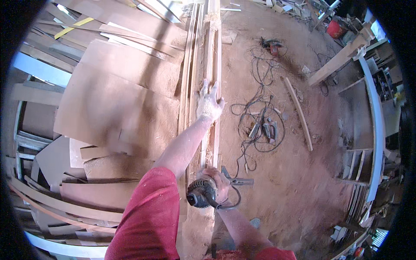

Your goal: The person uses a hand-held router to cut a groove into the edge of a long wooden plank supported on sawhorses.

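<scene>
My left hand [209, 107] lies on a long narrow wooden piece [211, 56], fingers spread and pointing away from me. Its skin is pale with dust. Nearer to me, my right hand [219, 184] is wrapped round a corded power tool [202, 192] with a dark, ribbed, rounded housing. A flat metal part sticks out to the tool's right, and its black cord loops beside my wrist. The tool stands over the near part of the wood, so its underside is hidden. Shavings lie along the groove between the strips. Other long strips [189, 73] run alongside on the left.
Left are large brown sheets [108, 91] and piled boards. On the dusty floor at right lie tangled black cords [260, 82], a second power tool [270, 130], a reddish tool [274, 47] and a curved wooden strip [299, 113]. A thick timber [338, 60] leans at far right.
</scene>
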`<state>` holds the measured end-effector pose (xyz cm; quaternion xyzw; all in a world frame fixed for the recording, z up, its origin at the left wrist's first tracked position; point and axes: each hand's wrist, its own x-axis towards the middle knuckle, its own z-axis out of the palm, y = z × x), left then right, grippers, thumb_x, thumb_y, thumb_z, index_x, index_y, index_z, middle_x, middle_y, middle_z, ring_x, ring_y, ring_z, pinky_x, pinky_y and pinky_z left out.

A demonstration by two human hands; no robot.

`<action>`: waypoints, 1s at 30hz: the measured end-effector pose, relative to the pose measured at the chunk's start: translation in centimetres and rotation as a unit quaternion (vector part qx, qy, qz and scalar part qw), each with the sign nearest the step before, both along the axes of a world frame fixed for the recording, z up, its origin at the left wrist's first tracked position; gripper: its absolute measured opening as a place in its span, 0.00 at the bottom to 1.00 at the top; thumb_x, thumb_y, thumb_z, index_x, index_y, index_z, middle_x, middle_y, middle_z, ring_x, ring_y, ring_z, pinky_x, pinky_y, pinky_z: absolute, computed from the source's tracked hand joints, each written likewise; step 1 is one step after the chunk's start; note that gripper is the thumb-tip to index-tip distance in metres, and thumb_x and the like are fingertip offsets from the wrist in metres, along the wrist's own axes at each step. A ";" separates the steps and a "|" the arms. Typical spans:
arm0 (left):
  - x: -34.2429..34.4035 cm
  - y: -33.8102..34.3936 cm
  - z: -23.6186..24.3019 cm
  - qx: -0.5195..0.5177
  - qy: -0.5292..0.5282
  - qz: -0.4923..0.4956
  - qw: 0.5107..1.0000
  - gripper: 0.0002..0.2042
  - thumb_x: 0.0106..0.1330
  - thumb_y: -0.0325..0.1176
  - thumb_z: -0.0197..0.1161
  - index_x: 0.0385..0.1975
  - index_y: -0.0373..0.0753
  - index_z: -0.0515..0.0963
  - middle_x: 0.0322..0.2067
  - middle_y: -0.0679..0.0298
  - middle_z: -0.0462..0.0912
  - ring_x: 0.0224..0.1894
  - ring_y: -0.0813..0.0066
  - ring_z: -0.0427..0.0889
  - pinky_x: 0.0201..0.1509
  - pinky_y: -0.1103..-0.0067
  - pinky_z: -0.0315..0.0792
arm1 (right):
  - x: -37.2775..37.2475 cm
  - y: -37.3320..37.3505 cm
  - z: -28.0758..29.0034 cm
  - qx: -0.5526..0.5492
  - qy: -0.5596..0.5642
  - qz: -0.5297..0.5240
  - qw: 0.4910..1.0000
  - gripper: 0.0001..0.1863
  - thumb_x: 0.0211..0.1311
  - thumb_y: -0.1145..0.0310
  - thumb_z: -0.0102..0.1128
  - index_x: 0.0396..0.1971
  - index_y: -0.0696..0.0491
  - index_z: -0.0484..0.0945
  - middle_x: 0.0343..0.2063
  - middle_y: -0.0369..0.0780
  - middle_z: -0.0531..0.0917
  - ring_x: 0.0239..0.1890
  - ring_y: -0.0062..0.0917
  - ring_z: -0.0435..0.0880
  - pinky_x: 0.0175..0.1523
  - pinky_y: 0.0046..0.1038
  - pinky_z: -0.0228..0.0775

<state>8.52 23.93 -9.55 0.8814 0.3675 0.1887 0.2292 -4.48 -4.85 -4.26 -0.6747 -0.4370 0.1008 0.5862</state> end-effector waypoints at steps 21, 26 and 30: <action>0.1 0.5 0.6 -0.029 0.014 -0.015 0.999 0.41 0.76 0.45 0.66 0.87 0.48 0.59 0.88 0.42 0.45 0.88 0.41 0.54 0.92 0.42 0.38 | -2.3 -1.8 -0.7 -0.007 -0.031 -0.035 0.999 0.20 0.58 0.64 0.79 0.48 0.57 0.87 0.43 0.49 0.92 0.42 0.46 0.94 0.47 0.41 0.86; 0.5 0.1 1.7 -0.018 0.036 -0.022 0.999 0.41 0.76 0.46 0.66 0.87 0.47 0.60 0.88 0.40 0.46 0.87 0.41 0.54 0.92 0.42 0.37 | 1.1 1.4 -3.4 -0.005 -0.038 -0.045 0.998 0.20 0.61 0.59 0.80 0.48 0.54 0.88 0.43 0.46 0.93 0.39 0.42 0.95 0.46 0.40 0.87; 0.3 0.5 1.1 -0.024 0.035 -0.019 0.999 0.41 0.76 0.45 0.67 0.87 0.47 0.60 0.88 0.41 0.46 0.87 0.41 0.54 0.92 0.46 0.43 | 3.1 4.2 -2.5 -0.003 -0.036 -0.039 0.999 0.30 0.49 0.54 0.86 0.47 0.55 0.85 0.38 0.45 0.90 0.37 0.42 0.94 0.43 0.40 0.87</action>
